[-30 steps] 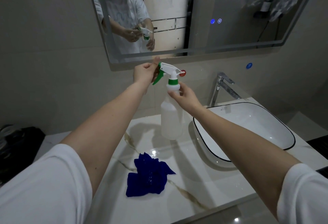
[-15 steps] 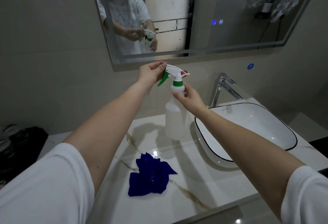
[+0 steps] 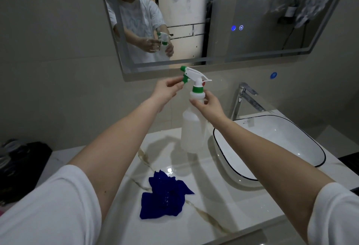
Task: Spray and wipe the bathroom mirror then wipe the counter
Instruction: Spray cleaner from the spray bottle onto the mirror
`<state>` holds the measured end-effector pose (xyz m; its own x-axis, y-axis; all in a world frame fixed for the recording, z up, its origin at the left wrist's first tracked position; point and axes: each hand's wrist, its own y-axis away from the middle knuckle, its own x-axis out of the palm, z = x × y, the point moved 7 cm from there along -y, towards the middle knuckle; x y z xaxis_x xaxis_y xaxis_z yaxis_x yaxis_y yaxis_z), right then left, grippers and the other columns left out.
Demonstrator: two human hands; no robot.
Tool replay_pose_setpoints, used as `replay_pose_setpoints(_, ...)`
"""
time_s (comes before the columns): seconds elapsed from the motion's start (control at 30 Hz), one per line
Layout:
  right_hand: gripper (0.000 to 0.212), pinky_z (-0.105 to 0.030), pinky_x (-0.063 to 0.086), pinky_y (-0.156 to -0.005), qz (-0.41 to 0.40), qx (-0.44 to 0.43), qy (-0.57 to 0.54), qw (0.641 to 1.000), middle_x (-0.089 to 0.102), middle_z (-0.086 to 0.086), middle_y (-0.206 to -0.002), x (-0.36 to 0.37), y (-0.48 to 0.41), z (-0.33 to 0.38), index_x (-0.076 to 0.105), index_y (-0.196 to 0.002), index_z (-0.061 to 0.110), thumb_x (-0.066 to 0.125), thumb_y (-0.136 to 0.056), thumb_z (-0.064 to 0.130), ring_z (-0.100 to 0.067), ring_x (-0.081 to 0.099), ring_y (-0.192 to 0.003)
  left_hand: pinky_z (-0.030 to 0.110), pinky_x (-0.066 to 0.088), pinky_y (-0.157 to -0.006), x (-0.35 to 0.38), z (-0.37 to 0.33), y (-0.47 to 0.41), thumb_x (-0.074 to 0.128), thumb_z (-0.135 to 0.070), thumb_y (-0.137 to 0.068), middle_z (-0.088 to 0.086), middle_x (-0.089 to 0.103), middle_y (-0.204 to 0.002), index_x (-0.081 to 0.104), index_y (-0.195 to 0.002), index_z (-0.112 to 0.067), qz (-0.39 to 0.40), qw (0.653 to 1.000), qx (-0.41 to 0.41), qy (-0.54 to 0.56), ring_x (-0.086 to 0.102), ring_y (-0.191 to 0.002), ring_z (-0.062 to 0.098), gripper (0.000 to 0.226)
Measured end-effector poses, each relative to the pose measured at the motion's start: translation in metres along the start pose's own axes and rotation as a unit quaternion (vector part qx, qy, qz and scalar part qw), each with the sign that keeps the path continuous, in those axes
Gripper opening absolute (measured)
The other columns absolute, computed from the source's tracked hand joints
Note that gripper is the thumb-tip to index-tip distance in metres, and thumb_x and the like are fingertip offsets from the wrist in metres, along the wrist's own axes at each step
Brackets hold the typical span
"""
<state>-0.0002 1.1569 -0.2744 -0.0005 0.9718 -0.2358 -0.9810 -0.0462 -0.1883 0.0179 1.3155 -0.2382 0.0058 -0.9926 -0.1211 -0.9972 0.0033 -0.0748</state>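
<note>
A translucent white spray bottle (image 3: 192,130) with a white and green trigger head stands on the marble counter (image 3: 209,202), below the wall mirror (image 3: 252,11). My right hand (image 3: 208,105) grips the bottle's neck just under the green collar. My left hand (image 3: 168,89) pinches the green trigger, and the head's green nozzle points left. A crumpled blue cloth (image 3: 165,196) lies on the counter nearer me, touched by neither hand. The mirror shows smudges and my reflection holding the bottle.
A white basin with a black rim (image 3: 272,143) sits on the counter to the right, with a chrome tap (image 3: 244,97) behind it. Dark items (image 3: 21,165) lie at the far left. Two blue lit buttons (image 3: 237,28) glow on the mirror.
The spray head has turned so its nozzle now points left instead of right. My left hand has shifted from the head's top to the green trigger. The bottle stays on the counter.
</note>
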Motion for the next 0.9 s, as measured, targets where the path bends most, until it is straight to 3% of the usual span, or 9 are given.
replay_pose_setpoints(0.17,0.039,-0.019,0.047,-0.073,0.082,0.018,-0.026,0.996,0.061,0.006,-0.088,0.014,0.001,0.009,0.057,-0.114,0.023,0.074,-0.080,0.017,-0.008,0.058,-0.082,0.029,0.042,-0.088,-0.001,0.008,0.003,0.063,-0.013,-0.088,0.002,0.063,-0.118,0.063,-0.116,-0.014,-0.024,1.000,-0.009,0.001,0.056,-0.103,0.011,0.028)
replay_pose_setpoints(0.37,0.036,-0.036,0.049,-0.089,0.103,0.029,-0.049,0.993,0.061,0.002,-0.088,0.026,0.003,0.008,0.059,-0.102,0.025,0.079,-0.074,0.014,-0.017,0.060,-0.090,0.030,0.043,-0.093,-0.012,0.010,0.005,0.071,-0.015,-0.082,-0.002,0.065,-0.102,0.068,-0.103,-0.015,-0.037,0.999,-0.008,-0.019,0.057,-0.102,0.012,0.021)
replay_pose_setpoints(0.47,0.035,-0.023,0.047,-0.082,0.111,0.017,-0.047,0.993,0.061,0.008,-0.093,0.030,0.005,0.021,0.057,-0.105,0.024,0.077,-0.077,0.015,-0.008,0.058,-0.090,0.035,0.044,-0.096,-0.018,0.011,0.006,0.073,-0.019,-0.080,-0.004,0.066,-0.098,0.067,-0.086,-0.025,-0.058,0.998,-0.006,-0.018,0.058,-0.103,0.014,0.010)
replay_pose_setpoints(0.57,0.039,-0.021,0.046,-0.084,0.112,0.007,-0.049,0.992,0.063,0.008,-0.099,0.032,0.003,0.030,0.059,-0.112,0.026,0.076,-0.078,0.019,-0.005,0.059,-0.093,0.034,0.044,-0.093,-0.024,0.011,0.008,0.073,-0.021,-0.080,-0.004,0.067,-0.096,0.066,-0.081,-0.026,-0.080,0.997,-0.013,-0.010,0.058,-0.102,0.014,0.009)
replay_pose_setpoints(0.73,0.026,-0.023,0.048,-0.081,0.137,0.000,-0.041,0.990,0.066,0.001,-0.094,0.036,0.000,0.045,0.063,-0.105,0.022,0.071,-0.082,0.014,-0.010,0.061,-0.089,0.030,0.039,-0.094,-0.027,0.010,0.011,0.074,-0.022,-0.079,-0.002,0.068,-0.100,0.069,-0.088,-0.022,-0.072,0.997,-0.020,0.000,0.056,-0.101,0.011,0.010)
replay_pose_setpoints(0.83,0.024,-0.040,0.054,-0.087,0.127,0.006,-0.044,0.991,0.064,-0.007,-0.090,0.042,-0.004,0.053,0.061,-0.096,0.021,0.072,-0.079,0.009,-0.024,0.065,-0.088,0.031,0.040,-0.095,-0.030,0.005,0.014,0.070,-0.029,-0.083,0.000,0.066,-0.112,0.068,-0.108,-0.015,-0.070,0.997,-0.017,0.005,0.055,-0.107,0.014,0.028)
replay_pose_setpoints(0.9,0.028,-0.039,0.056,-0.086,0.105,-0.013,-0.044,0.993,0.065,-0.008,-0.092,0.044,-0.008,0.068,0.057,-0.096,0.021,0.074,-0.077,0.009,-0.026,0.066,-0.088,0.032,0.041,-0.093,-0.029,0.000,0.019,0.062,-0.042,-0.086,-0.002,0.061,-0.122,0.059,-0.124,-0.020,-0.050,0.999,-0.013,0.015,0.054,-0.113,0.017,0.043)
